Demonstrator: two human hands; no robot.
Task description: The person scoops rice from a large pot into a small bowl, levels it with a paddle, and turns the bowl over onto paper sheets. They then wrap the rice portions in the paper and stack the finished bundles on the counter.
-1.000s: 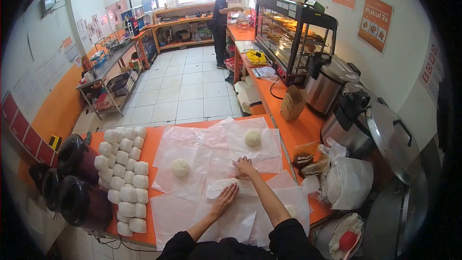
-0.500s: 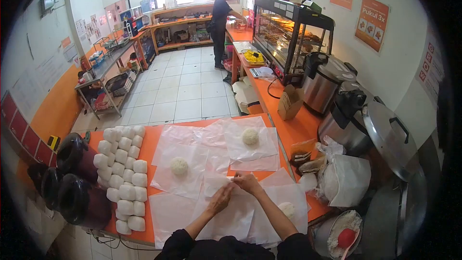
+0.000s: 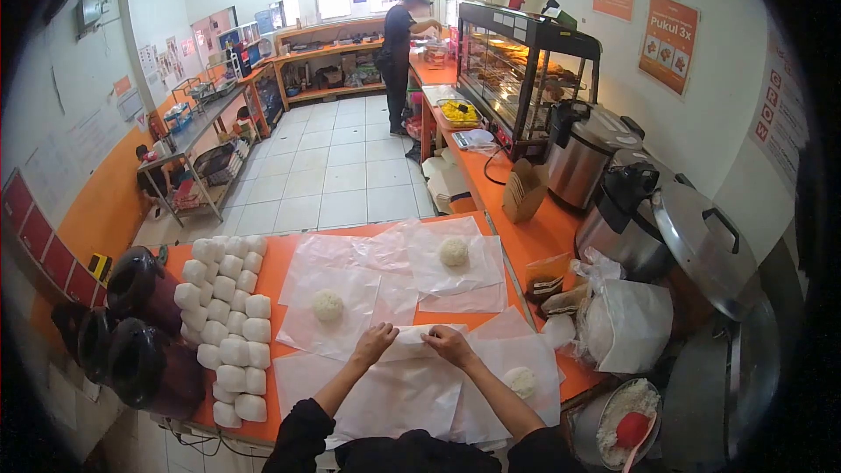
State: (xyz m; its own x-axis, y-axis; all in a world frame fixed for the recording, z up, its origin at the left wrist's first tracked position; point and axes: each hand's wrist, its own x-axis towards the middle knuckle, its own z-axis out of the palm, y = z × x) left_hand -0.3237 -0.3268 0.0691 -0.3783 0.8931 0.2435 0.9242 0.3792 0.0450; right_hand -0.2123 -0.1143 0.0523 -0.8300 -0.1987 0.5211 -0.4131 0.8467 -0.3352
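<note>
In the head view, a sheet of white wrapping paper (image 3: 407, 349) lies before me with its far part folded into a band. My left hand (image 3: 375, 344) pinches the left end of that band, and my right hand (image 3: 449, 346) pinches it farther right. Whatever the fold may cover is hidden. Other flat sheets surround it. Three rounded mounds of rice rest on them: a left mound (image 3: 328, 305), a far mound (image 3: 454, 251) and a near-right mound (image 3: 520, 382). Several white paper-wrapped packs (image 3: 233, 351) are stacked along the left side of the orange table (image 3: 268, 250).
Dark purple jugs (image 3: 153, 368) stand left of the packs. At right are a pot of rice (image 3: 644, 398) with a red scoop (image 3: 632, 428), plastic bags (image 3: 626, 324) and large steel cookers (image 3: 591, 153). A person (image 3: 399, 61) stands at the far counter by a glass food warmer (image 3: 526, 61).
My hands were close together at the paper; now they are apart, the left one having moved left and farther away. The paper's folded edge now stretches between them.
</note>
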